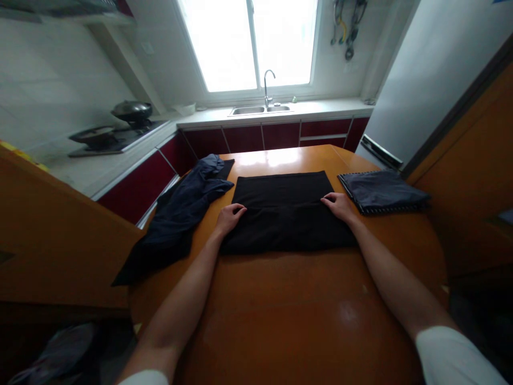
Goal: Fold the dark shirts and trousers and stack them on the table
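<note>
A black cloth [286, 211], folded into a flat rectangle, lies in the middle of a round orange wooden table [296, 310]. My left hand [229, 216] rests on the cloth's left edge with its fingers curled onto the fabric. My right hand [339, 205] is at the right edge, fingers bent and pinching the fold there. Both forearms stretch out over the table toward the cloth.
A crumpled dark blue garment [180, 214] hangs over the table's left edge. A folded grey-blue cloth [382, 191] lies at the right. Behind are red kitchen cabinets, a sink with a tap [266, 101], a hob with a wok [132, 111], and a fridge [433, 75] at right.
</note>
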Demonstrator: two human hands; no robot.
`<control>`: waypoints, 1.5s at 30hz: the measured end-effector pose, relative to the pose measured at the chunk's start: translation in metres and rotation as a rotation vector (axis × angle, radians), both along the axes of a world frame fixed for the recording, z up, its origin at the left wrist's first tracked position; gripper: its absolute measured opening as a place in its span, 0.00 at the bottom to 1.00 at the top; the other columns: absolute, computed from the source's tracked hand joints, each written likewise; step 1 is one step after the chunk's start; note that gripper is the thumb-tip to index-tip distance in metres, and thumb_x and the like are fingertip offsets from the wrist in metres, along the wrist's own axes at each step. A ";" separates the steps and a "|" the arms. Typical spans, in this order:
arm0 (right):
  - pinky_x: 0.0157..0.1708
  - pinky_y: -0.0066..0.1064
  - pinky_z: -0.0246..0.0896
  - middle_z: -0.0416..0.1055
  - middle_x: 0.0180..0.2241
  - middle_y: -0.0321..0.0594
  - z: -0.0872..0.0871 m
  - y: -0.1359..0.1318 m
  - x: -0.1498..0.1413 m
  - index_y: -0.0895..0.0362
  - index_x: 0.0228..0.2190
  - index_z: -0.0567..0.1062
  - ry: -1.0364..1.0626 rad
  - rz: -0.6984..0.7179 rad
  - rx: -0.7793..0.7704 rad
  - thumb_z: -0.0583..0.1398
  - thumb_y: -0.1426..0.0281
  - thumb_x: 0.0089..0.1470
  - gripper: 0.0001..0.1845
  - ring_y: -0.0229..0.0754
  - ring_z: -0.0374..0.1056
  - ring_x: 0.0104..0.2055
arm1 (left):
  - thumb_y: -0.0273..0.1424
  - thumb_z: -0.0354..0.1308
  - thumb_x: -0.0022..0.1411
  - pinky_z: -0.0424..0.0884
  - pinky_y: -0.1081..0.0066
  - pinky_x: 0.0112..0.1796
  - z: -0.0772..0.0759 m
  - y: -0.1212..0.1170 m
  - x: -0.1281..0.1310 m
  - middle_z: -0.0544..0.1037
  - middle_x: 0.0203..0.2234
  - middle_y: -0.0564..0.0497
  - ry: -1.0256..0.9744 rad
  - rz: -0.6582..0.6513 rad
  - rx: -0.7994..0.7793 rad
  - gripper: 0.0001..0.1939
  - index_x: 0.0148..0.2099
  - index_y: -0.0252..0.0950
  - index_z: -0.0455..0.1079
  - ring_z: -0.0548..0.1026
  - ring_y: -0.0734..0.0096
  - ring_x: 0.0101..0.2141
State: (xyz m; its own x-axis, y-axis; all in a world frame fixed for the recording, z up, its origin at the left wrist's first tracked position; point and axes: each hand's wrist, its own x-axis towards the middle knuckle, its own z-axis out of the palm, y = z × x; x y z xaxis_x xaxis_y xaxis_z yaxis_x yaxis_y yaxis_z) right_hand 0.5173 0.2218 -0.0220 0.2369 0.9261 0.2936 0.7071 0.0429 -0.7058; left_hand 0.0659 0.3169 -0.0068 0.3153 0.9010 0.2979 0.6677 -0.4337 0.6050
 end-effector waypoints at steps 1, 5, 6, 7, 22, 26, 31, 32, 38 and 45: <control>0.43 0.37 0.66 0.81 0.36 0.45 -0.001 0.000 0.000 0.55 0.33 0.81 -0.007 -0.004 0.002 0.62 0.58 0.54 0.15 0.50 0.75 0.40 | 0.44 0.58 0.63 0.71 0.65 0.44 -0.001 0.000 0.000 0.84 0.38 0.45 0.007 0.005 0.002 0.17 0.40 0.38 0.80 0.80 0.58 0.40; 0.43 0.37 0.67 0.81 0.36 0.44 -0.004 0.002 0.002 0.55 0.34 0.81 -0.009 0.011 0.016 0.62 0.57 0.55 0.15 0.50 0.75 0.40 | 0.44 0.58 0.63 0.71 0.65 0.45 -0.002 0.001 0.000 0.84 0.39 0.46 0.011 0.002 -0.001 0.16 0.41 0.39 0.80 0.80 0.58 0.40; 0.43 0.38 0.66 0.81 0.36 0.44 -0.005 0.003 0.003 0.54 0.34 0.81 -0.010 0.012 0.018 0.62 0.57 0.55 0.15 0.50 0.75 0.40 | 0.44 0.58 0.64 0.71 0.65 0.45 -0.002 0.001 0.000 0.84 0.39 0.46 0.006 -0.004 -0.002 0.16 0.41 0.39 0.80 0.80 0.58 0.41; 0.43 0.38 0.66 0.81 0.36 0.44 -0.006 0.003 0.003 0.54 0.34 0.81 -0.011 0.011 0.019 0.62 0.57 0.54 0.15 0.50 0.75 0.40 | 0.43 0.58 0.64 0.71 0.65 0.45 -0.002 0.001 0.000 0.84 0.39 0.47 0.000 -0.009 -0.001 0.15 0.41 0.39 0.80 0.80 0.58 0.41; 0.39 0.37 0.66 0.80 0.32 0.45 -0.004 0.003 0.003 0.57 0.30 0.80 0.084 0.007 0.097 0.61 0.55 0.54 0.17 0.48 0.74 0.35 | 0.40 0.58 0.64 0.72 0.67 0.43 0.005 -0.002 0.002 0.84 0.38 0.47 -0.042 0.023 0.043 0.14 0.41 0.37 0.80 0.80 0.60 0.39; 0.39 0.37 0.67 0.80 0.32 0.46 -0.005 0.001 0.001 0.57 0.31 0.80 0.120 -0.005 0.107 0.62 0.54 0.53 0.18 0.49 0.74 0.35 | 0.40 0.59 0.65 0.72 0.66 0.45 0.007 -0.002 0.003 0.84 0.41 0.46 0.015 0.065 0.082 0.14 0.43 0.39 0.81 0.80 0.58 0.42; 0.42 0.39 0.68 0.80 0.34 0.47 -0.003 0.002 0.002 0.57 0.32 0.80 0.045 -0.022 0.074 0.60 0.57 0.55 0.17 0.50 0.75 0.38 | 0.35 0.60 0.64 0.73 0.63 0.50 0.017 -0.002 0.004 0.83 0.44 0.43 0.117 0.060 0.062 0.12 0.46 0.37 0.80 0.80 0.57 0.45; 0.44 0.40 0.68 0.80 0.36 0.48 0.001 0.002 0.000 0.58 0.35 0.81 0.005 -0.052 0.062 0.59 0.58 0.56 0.17 0.51 0.75 0.40 | 0.34 0.60 0.64 0.72 0.62 0.53 0.022 -0.004 0.007 0.82 0.47 0.43 0.140 0.055 0.095 0.14 0.49 0.36 0.79 0.79 0.57 0.48; 0.61 0.46 0.56 0.69 0.58 0.59 0.033 -0.017 -0.075 0.66 0.59 0.70 -0.334 -0.139 0.055 0.49 0.63 0.65 0.28 0.56 0.63 0.61 | 0.35 0.47 0.74 0.61 0.60 0.63 0.039 -0.063 0.075 0.68 0.64 0.42 0.251 -0.191 0.257 0.24 0.68 0.35 0.63 0.66 0.61 0.64; 0.69 0.50 0.35 0.50 0.71 0.48 0.014 -0.056 -0.176 0.60 0.68 0.57 -0.509 0.202 -0.097 0.45 0.65 0.67 0.32 0.49 0.43 0.73 | 0.37 0.41 0.75 0.46 0.44 0.67 0.002 -0.110 0.116 0.52 0.72 0.45 0.528 -0.312 0.217 0.28 0.74 0.38 0.51 0.49 0.57 0.71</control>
State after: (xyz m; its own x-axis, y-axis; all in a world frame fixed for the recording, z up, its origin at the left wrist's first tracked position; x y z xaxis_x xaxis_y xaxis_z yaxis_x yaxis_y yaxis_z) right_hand 0.3410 0.1658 -0.0082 -0.0979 0.9668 0.2360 0.9443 0.1651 -0.2847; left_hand 0.1820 0.2070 -0.0049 0.7067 0.6799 0.1958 0.6739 -0.7311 0.1064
